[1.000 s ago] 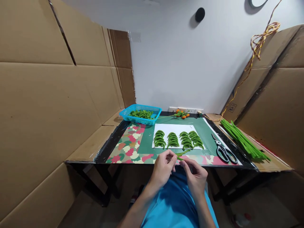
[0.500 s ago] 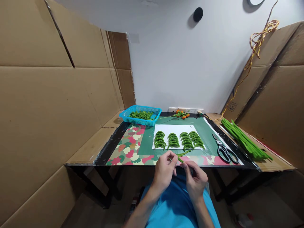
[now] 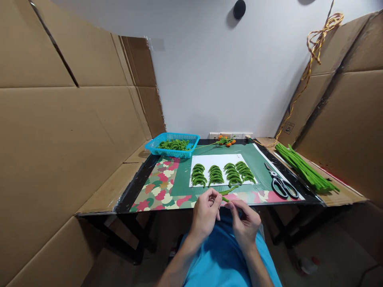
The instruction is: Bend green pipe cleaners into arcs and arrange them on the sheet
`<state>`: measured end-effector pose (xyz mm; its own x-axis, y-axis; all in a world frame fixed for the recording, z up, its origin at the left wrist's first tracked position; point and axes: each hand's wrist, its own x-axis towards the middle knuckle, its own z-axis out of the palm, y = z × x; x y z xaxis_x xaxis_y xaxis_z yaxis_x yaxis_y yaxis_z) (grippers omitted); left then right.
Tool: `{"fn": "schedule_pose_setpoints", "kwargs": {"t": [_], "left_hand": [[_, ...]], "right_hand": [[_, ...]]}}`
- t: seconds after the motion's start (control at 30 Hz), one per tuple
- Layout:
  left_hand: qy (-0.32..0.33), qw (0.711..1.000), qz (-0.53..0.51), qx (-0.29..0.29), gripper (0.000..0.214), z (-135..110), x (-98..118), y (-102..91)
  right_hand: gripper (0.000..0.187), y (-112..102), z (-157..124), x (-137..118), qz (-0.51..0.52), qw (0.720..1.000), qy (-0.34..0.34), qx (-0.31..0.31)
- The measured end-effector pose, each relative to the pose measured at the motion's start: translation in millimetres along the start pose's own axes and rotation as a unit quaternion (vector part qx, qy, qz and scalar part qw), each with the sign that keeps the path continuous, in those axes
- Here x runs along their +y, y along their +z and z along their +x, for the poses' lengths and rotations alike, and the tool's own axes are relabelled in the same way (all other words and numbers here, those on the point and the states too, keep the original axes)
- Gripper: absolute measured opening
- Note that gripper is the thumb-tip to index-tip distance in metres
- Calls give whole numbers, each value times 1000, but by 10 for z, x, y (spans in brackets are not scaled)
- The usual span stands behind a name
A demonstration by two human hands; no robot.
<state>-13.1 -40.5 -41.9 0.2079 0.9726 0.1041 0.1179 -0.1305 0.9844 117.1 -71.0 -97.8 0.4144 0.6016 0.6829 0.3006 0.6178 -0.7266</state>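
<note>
Both my hands meet just in front of the table's near edge, pinching one green pipe cleaner (image 3: 228, 191) between them. My left hand (image 3: 206, 215) grips its left end with thumb and fingers closed. My right hand (image 3: 245, 223) pinches it close beside, fingers curled. The free end of the pipe cleaner pokes up and right over the table edge. Beyond it, a white sheet (image 3: 221, 159) carries several rows of bent green pipe cleaner arcs (image 3: 223, 174).
A blue basket (image 3: 172, 144) of green pieces stands at the back left. Black scissors (image 3: 280, 184) lie at the right, beside a bundle of straight green pipe cleaners (image 3: 305, 172). An orange and green flower sprig (image 3: 226, 141) lies at the back. Cardboard walls enclose both sides.
My hands have stayed pinched on the pipe cleaner, shifting only slightly. The camera has tilted, so the table sits a little higher and further left in view.
</note>
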Motion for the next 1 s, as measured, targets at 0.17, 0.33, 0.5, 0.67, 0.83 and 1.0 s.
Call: {"fn": "schedule_pose_setpoints", "kwargs": {"t": [0.17, 0.33, 0.5, 0.67, 0.83, 1.0], "left_hand": [[6, 1000, -3, 2, 38, 23, -7, 0], [-1, 1000, 6, -6, 36, 47, 38, 1], [0, 1000, 6, -13, 34, 57, 81, 1], [7, 999, -26, -18, 37, 57, 92, 8], [9, 999, -45, -29, 36, 31, 112, 22], [23, 998, -36, -41, 31, 8, 96, 16]], "right_hand": [[9, 4, 26, -28, -8, 1000, -2, 8], [11, -2, 58, -64, -8, 1000, 0, -2], [8, -16, 54, -27, 0, 1000, 19, 1], [10, -37, 46, 22, 12, 999, 36, -9], [10, -36, 45, 10, 0, 1000, 28, -9], [10, -37, 72, -36, -6, 1000, 2, -9]]}}
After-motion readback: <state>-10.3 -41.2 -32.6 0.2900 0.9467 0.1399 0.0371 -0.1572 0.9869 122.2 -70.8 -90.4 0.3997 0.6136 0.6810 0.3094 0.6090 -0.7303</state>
